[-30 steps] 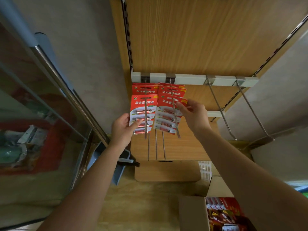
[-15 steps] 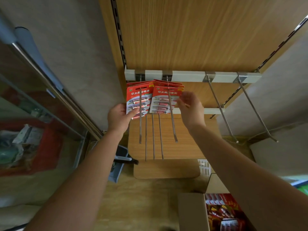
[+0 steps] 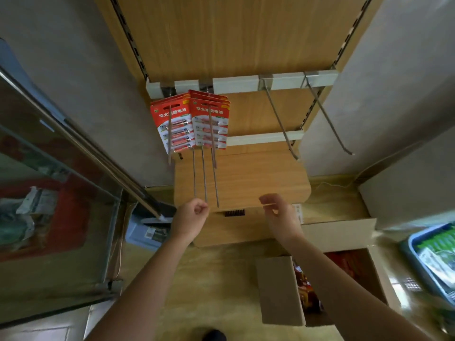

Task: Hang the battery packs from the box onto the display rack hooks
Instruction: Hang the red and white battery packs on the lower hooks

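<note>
Left hand (image 3: 190, 215) fisted, right hand (image 3: 279, 212) fingers loose & apart, both empty. Risk: left knuckles could catch bare hooks (image 3: 203, 178) just beside, jolting battery packs (image 3: 220, 124) off

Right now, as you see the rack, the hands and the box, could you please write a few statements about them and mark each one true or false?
1. The left hand and the right hand hold nothing. True.
2. The two right hooks carry packs. False: they are bare.
3. Packs hang at the left end of the rack. True.
4. The box is closed. False: it is open, with red packs inside.
</note>
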### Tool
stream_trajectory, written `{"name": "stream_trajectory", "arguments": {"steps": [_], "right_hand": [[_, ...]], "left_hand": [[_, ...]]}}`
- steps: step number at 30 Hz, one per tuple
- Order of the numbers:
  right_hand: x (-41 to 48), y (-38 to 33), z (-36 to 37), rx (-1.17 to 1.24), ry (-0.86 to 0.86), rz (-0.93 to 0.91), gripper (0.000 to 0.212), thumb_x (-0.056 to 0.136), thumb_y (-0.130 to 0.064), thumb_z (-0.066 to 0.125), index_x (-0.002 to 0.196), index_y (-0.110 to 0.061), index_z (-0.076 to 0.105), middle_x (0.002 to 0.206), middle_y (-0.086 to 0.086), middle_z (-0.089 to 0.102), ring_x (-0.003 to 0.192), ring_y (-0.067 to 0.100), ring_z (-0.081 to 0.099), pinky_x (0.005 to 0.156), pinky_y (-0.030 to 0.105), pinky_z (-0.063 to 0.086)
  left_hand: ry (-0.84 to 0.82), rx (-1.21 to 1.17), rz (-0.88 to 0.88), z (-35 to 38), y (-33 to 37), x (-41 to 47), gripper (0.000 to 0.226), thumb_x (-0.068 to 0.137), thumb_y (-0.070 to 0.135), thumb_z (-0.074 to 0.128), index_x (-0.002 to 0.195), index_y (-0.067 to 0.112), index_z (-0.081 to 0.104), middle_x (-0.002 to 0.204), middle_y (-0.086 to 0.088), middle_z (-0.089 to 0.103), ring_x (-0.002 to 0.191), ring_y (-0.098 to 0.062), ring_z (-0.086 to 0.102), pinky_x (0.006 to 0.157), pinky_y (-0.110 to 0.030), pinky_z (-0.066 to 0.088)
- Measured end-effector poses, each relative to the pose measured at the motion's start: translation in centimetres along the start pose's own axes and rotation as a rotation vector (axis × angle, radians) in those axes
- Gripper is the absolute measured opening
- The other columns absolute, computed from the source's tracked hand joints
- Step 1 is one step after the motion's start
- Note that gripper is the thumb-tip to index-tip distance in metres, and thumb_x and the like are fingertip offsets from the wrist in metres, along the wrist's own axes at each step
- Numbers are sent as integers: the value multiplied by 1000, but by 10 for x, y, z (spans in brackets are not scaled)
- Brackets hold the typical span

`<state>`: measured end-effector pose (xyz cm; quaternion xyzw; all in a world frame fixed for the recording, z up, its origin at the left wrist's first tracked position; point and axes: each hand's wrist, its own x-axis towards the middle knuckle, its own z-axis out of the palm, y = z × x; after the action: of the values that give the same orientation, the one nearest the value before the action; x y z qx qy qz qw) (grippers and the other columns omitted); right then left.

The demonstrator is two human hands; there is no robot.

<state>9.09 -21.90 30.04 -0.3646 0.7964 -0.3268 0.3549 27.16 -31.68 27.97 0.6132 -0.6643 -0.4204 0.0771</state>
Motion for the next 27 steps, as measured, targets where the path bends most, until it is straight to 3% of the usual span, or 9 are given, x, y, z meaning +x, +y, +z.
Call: {"name": "stream_trajectory", "arguments": {"steps": [4,8,12,15,18,22,23,27], "right_hand": [[-24,72,-31,-95,-37,105,25,92,-9,48,113,-15,60,113,3,62,101,18,58,86,29,48],[-46,143,-79,-131,-81,125,27,90,-6,45,110,-15,61,111,1,63,101,17,58,85,29,48],[-65,224,-136,-199,-124,171,21,92,-15,51,109,-17,62,108,1,65,95,15,58,78,24,43],[-73,286,-171,-258,-139,228,24,90,-8,51,109,-14,64,107,2,65,101,22,60,78,24,44],[-74,337,-189,-269,-143,303,24,89,-3,48,107,-8,64,109,11,65,96,26,60,71,22,41],[-62,393,-186,-265,-156,360,24,91,-2,45,105,-5,64,112,16,64,86,19,53,52,16,39],[-58,407,-182,-273,-161,360,24,91,0,45,104,-4,65,111,16,64,86,17,52,52,17,38],[-38,460,-158,-345,-210,347,28,90,0,43,107,-4,65,114,15,65,96,26,59,77,23,44]], "left_hand": [[-109,156,-5,62,8,-34,10,91,25,53,90,21,62,91,3,63,88,-15,59,78,-32,49],[-150,228,30,141,29,-69,11,92,24,52,85,23,61,84,6,61,79,-13,59,60,-24,42],[-172,209,19,233,44,-104,14,93,25,50,94,19,63,89,6,63,80,-10,58,55,-17,38],[-190,128,-2,301,48,-124,17,94,23,49,99,15,63,94,3,64,82,-9,56,55,-12,36],[-271,93,-37,357,45,-139,17,95,19,47,96,11,61,85,5,57,80,-10,55,54,-9,32],[-340,38,-76,415,22,-139,12,94,15,49,91,11,61,82,3,58,84,-12,56,61,-13,37],[-340,43,-71,428,15,-136,12,94,14,50,91,11,61,85,2,59,85,-12,56,65,-15,38],[-326,73,-49,477,-15,-111,11,92,15,51,87,13,61,84,2,59,86,-15,59,74,-25,46]]}}
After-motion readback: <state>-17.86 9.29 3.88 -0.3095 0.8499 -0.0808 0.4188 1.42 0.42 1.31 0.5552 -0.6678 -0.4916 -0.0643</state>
